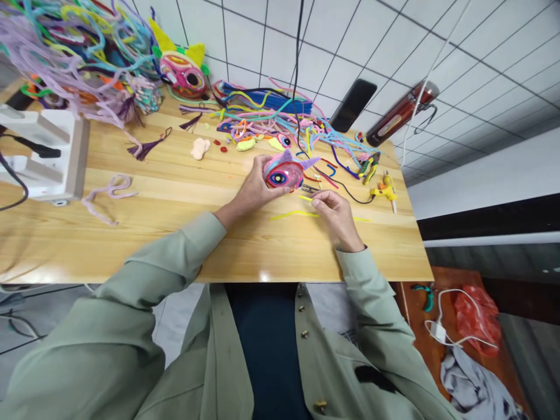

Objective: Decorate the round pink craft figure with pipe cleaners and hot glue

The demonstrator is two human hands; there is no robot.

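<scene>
A light wooden table (175, 245) bears a tangled heap of multicoloured pipe cleaners (79, 46) at its far left, beside a pink pipe-cleaner mask with yellow horns (184, 70). A small yellow glue gun (385, 190) lies near the right edge.

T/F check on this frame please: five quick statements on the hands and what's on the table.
1. The left hand holds a pink figure with a big eye. True.
2. The right hand grips the glue gun. False: the glue gun lies on the table, apart from that hand, which pinches a yellow pipe cleaner.
3. A second figure with yellow ears sits near the far edge. True.
4. The black phone lies flat mid-table. False: it is past the far edge, against the white tiles.
5. A lavender pipe cleaner lies left of the left arm. True.
</scene>
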